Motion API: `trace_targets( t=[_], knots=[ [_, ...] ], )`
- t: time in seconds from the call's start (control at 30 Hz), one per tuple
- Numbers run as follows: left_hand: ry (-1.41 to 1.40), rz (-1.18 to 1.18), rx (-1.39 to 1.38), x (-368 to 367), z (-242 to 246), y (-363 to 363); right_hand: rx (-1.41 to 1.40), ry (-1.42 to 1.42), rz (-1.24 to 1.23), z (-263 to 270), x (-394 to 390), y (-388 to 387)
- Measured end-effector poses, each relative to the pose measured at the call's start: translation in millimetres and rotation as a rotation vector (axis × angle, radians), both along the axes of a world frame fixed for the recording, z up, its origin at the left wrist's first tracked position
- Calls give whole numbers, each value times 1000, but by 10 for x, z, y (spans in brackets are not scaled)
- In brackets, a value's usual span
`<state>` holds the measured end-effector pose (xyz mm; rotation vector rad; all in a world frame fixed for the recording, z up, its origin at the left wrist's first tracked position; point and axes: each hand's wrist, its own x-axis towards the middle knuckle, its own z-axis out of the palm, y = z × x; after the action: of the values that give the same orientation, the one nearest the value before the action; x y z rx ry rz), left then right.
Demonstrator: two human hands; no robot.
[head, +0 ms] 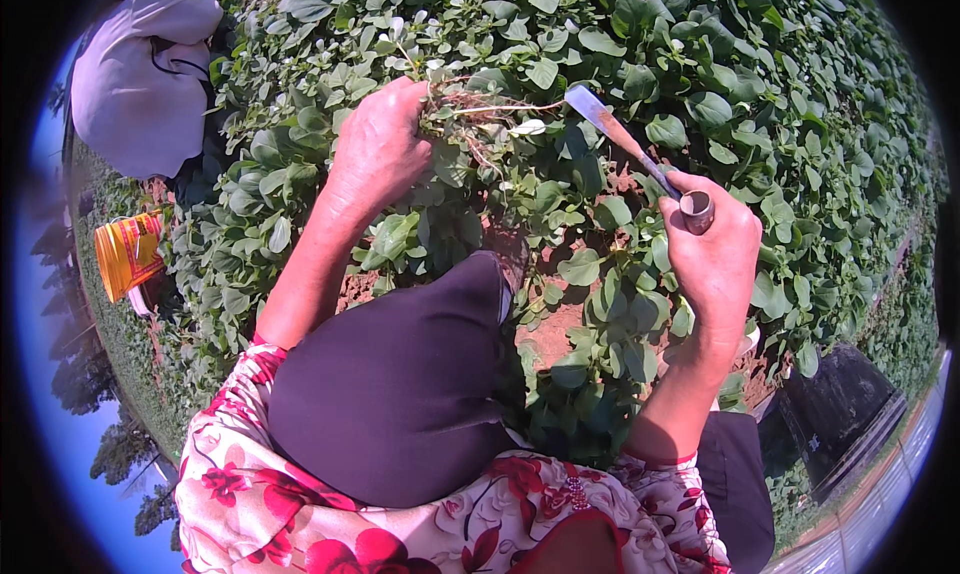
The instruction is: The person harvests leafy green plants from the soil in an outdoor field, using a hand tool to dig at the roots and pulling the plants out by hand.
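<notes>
My left hand (382,142) is closed around a bunch of uprooted weeds (469,116), whose pale, thin roots point to the right. One long root stretches toward the blade of a small hand hoe (589,107). That tool has a flat metal blade, a bent shank and a hollow round socket end. My right hand (712,244) grips it near the socket, with the blade raised above the leaves. Beneath both hands grow dense broad-leaved green plants (600,41). Patches of reddish soil (551,334) show between the stems by my knee.
A person in a pale garment (139,86) is bent over at the upper left. Below them stands a yellow and red container (129,255) among the plants. A black crate or tub (836,409) sits at the lower right, beside a strip of plastic sheeting (870,514).
</notes>
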<state>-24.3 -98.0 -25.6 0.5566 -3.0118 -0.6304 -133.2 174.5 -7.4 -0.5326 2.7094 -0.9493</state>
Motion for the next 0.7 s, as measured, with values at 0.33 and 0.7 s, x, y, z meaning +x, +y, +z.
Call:
trace_targets(
  t=[0.33, 0.7],
  knots=[
    [215, 355, 492, -6, -199, -465, 291, 90, 382, -33, -66, -1160],
    [-65, 31, 453, -176, -348, -146, 128, 48, 37, -238, 120, -419]
  ],
)
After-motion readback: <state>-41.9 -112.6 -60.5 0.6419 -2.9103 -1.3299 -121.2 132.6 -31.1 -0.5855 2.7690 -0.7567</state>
